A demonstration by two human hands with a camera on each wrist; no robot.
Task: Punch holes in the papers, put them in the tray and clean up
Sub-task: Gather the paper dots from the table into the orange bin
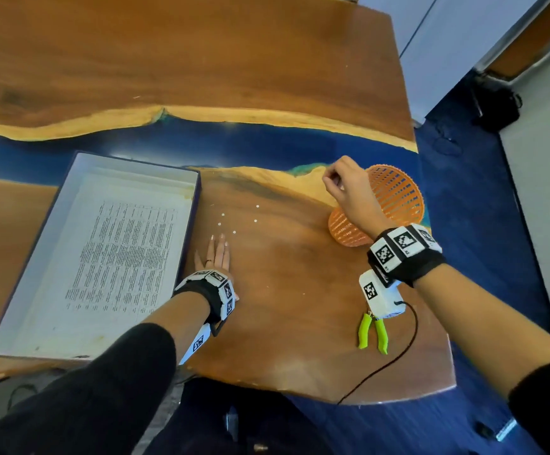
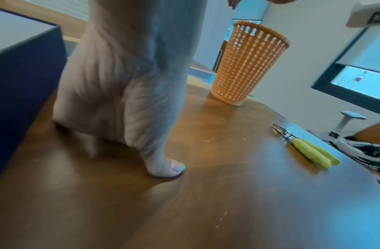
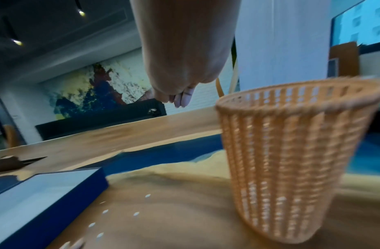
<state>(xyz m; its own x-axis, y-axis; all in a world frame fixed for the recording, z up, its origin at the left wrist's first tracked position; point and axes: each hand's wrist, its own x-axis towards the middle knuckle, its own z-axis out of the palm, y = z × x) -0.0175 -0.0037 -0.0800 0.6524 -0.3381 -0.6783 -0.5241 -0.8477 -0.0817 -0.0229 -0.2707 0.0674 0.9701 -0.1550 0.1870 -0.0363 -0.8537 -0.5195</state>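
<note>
Head view: I'm in the clean-up step. The papers [image 1: 116,254] already lie flat in the tray [image 1: 30,257], their long axis running away from me, parallel to the tray's long sides. Just beside the tray, on its basket side, a few white paper dots [image 1: 234,232] are scattered on the surface [image 1: 283,290]. My left hand [image 1: 216,257] rests flat there, fingers straight, tips pointing at the dots and touching none that I can see. My right hand [image 1: 342,185] hangs raised beside the rim of the orange basket [image 1: 395,198], on the tray side, fingertips bunched in a pinch; whether a dot sits between them I cannot tell. The hole punch [image 1: 374,333], green handles toward me, lies near the basket, on my side. Next, I judge, the pinch needs releasing over the basket's mouth, then the remaining dots need gathering.
</note>
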